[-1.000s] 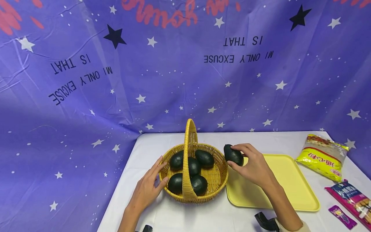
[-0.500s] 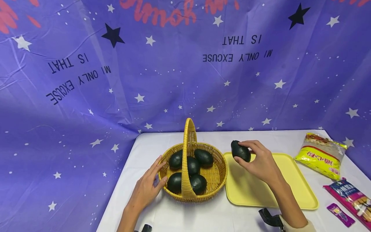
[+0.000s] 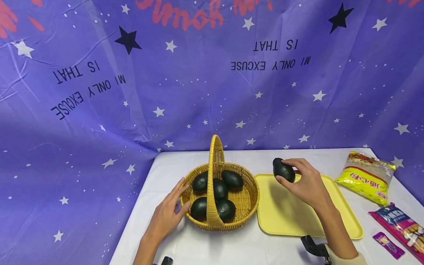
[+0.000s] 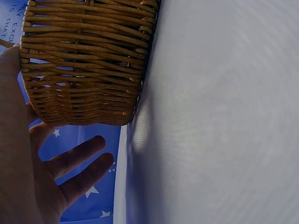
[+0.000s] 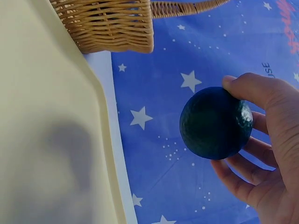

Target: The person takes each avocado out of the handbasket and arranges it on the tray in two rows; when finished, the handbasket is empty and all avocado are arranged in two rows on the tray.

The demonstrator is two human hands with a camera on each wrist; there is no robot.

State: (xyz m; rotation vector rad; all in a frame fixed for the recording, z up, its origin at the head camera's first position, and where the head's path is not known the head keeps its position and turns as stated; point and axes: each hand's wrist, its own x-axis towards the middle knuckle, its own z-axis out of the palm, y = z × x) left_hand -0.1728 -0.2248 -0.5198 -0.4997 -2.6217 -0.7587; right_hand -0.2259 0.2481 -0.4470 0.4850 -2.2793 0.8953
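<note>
In the head view my right hand (image 3: 309, 187) holds a dark green avocado (image 3: 283, 170) between thumb and fingers, above the far part of the yellow tray (image 3: 281, 217). The right wrist view shows the avocado (image 5: 215, 123) raised off the tray, its round end toward the camera. To the left stands a wicker basket (image 3: 244, 204) with a tall handle, holding several more avocados (image 3: 232, 180). My left hand (image 3: 165, 214) rests against the basket's left rim, fingers spread and fairly straight. From the left wrist, some fingers (image 4: 77, 158) extend free beside the basket wall (image 4: 88, 65).
Right of the tray lie a yellow snack bag (image 3: 367, 178), a pink and blue packet (image 3: 399, 228) and a small purple packet (image 3: 388, 244). A white cloth covers the table (image 3: 238, 246). A purple star-patterned curtain (image 3: 198, 92) hangs behind it.
My right hand has carried the avocado rightward from beside the basket's right rim to over the tray. The left hand stays at the basket; the view has shifted slightly.
</note>
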